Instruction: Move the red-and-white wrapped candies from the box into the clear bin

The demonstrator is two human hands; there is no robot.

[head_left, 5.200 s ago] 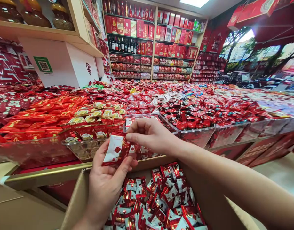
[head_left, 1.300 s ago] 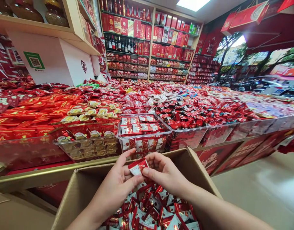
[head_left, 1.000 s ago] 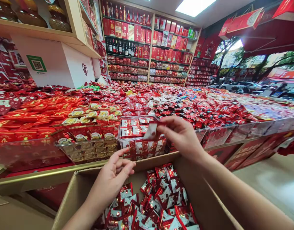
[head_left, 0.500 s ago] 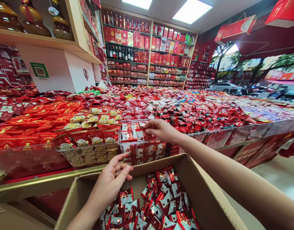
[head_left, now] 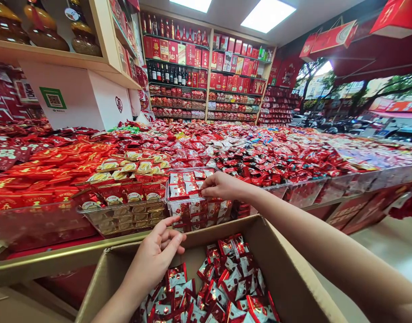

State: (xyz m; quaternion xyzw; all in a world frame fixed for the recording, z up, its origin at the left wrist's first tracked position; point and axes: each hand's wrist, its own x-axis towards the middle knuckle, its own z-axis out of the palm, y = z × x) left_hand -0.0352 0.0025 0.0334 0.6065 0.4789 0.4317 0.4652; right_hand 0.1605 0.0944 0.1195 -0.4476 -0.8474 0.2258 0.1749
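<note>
My right hand (head_left: 221,186) reaches to a clear plastic bin (head_left: 168,197) on the display. Its thumb and fingers are pinched on a small wrapped candy at the right of the top layer, mostly covered by the fingers. Red-and-white wrapped candies (head_left: 179,189) lie in rows in that bin. Over the far left part of an open cardboard box (head_left: 293,264) hovers my left hand (head_left: 160,246), fingers loosely bent, thumb apart, nothing in it. Similar red-and-white candies (head_left: 222,282) lie in a loose heap in the box, partly hidden behind my left arm.
Left of the bin stands another clear bin with durian-labelled packets (head_left: 135,193), then orange-red packets (head_left: 41,184). Red packets (head_left: 266,166) spread rightward behind a clear plastic front. A gold edge (head_left: 58,258) runs along the stand. Shelves (head_left: 210,67) of bottles and boxes line the back.
My right hand has lowered slightly onto the candies in the bin. The left hand and the box have barely moved.
</note>
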